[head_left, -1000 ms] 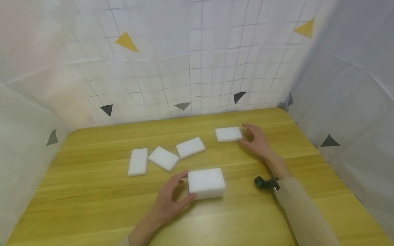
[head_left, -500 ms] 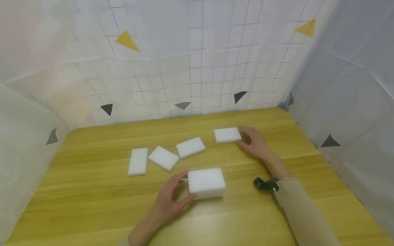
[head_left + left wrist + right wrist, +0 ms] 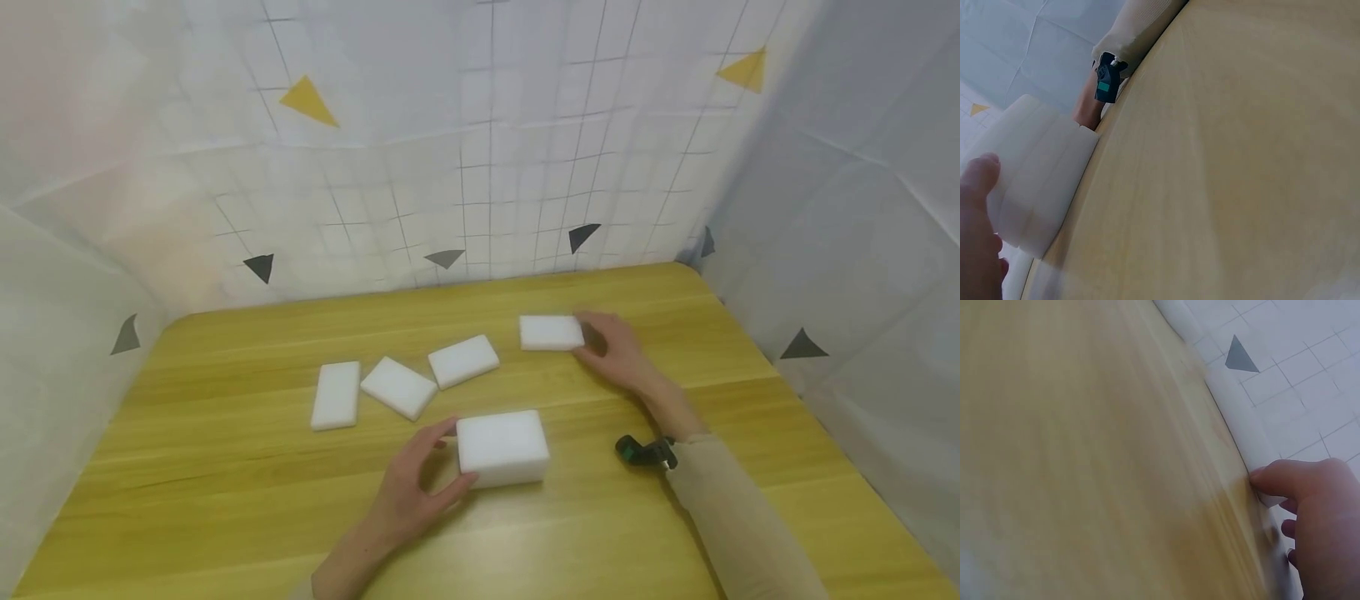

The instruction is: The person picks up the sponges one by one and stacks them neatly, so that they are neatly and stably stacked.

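Note:
Near the middle of the table, a stack of white sponge blocks [image 3: 502, 440] has its left end between the thumb and fingers of my left hand [image 3: 412, 483]. Seams between its layers show in the left wrist view, where my thumb [image 3: 984, 174] lies against the side. Farther back and to the right, my right hand [image 3: 619, 353] pinches the right end of a single flat white sponge block [image 3: 550, 332]. In the right wrist view the thumb [image 3: 1279, 477] presses the long edge of this block [image 3: 1238, 422], low over the wood; the other fingers are partly hidden behind it.
Three more white blocks lie flat on the wooden table [image 3: 187, 500]: one upright-oriented [image 3: 337, 395] at left, one angled [image 3: 399, 387], one tilted [image 3: 464, 361]. White cloth walls [image 3: 420, 183] enclose the back and sides. A black device [image 3: 645, 452] sits at my right wrist.
My right hand has closed in on the single block's right end, and the block has shifted slightly left and toward me. The left hand and stack have stayed put.

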A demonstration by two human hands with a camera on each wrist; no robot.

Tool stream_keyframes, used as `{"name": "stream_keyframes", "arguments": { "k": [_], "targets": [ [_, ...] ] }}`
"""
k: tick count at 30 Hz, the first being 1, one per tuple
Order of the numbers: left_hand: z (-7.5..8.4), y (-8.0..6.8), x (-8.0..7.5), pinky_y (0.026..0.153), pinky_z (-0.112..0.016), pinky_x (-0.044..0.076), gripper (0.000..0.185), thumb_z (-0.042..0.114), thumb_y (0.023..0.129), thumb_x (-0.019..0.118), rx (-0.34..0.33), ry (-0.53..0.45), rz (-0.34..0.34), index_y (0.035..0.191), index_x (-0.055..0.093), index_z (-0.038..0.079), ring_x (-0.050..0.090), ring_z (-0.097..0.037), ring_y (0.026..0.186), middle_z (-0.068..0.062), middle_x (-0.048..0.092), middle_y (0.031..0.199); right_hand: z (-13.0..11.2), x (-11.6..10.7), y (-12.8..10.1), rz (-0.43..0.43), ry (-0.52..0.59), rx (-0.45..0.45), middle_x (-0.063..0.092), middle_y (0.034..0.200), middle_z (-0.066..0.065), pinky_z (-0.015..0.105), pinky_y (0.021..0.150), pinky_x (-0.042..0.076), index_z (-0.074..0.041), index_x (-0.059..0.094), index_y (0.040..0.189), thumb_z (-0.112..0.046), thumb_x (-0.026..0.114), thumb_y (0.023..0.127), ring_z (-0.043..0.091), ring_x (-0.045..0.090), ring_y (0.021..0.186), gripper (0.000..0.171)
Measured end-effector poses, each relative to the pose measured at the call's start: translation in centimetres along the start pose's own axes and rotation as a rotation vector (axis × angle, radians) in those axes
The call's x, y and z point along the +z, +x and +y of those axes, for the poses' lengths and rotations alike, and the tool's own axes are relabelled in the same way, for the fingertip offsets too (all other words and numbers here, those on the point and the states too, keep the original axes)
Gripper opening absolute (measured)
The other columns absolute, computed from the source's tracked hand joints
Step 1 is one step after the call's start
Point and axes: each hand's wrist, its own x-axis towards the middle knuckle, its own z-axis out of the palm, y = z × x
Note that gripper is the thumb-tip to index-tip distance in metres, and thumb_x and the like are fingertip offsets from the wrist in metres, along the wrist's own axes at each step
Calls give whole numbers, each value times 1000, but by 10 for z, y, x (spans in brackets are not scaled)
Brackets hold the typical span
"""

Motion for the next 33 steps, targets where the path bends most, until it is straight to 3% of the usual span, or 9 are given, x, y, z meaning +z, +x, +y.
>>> {"name": "stream_keyframes", "arguments": {
  "k": [10,21,33],
  "targets": [
    [1,0,-1,88,-38,58,66,23,85,80,21,5,14,140,51,1,63,-21,111,-10,63,131,-13,4,-16,27,-16,-13,54,139,24,60,112,31,0,53,140,-21,73,88,42,46,128,60],
    [2,1,-1,88,-37,58,67,22,84,81,26,0,16,140,51,0,63,-21,113,-10,63,131,-38,7,-52,33,-67,-22,55,139,20,60,109,33,-2,55,139,-26,74,88,40,45,128,60],
    [2,-1,-1,89,-37,58,67,24,84,81,-11,-1,1,141,51,4,64,-21,109,-9,63,132,-60,7,-88,64,-142,-49,57,135,16,56,102,40,-2,56,137,-24,79,83,35,49,121,62]
  ]
}}
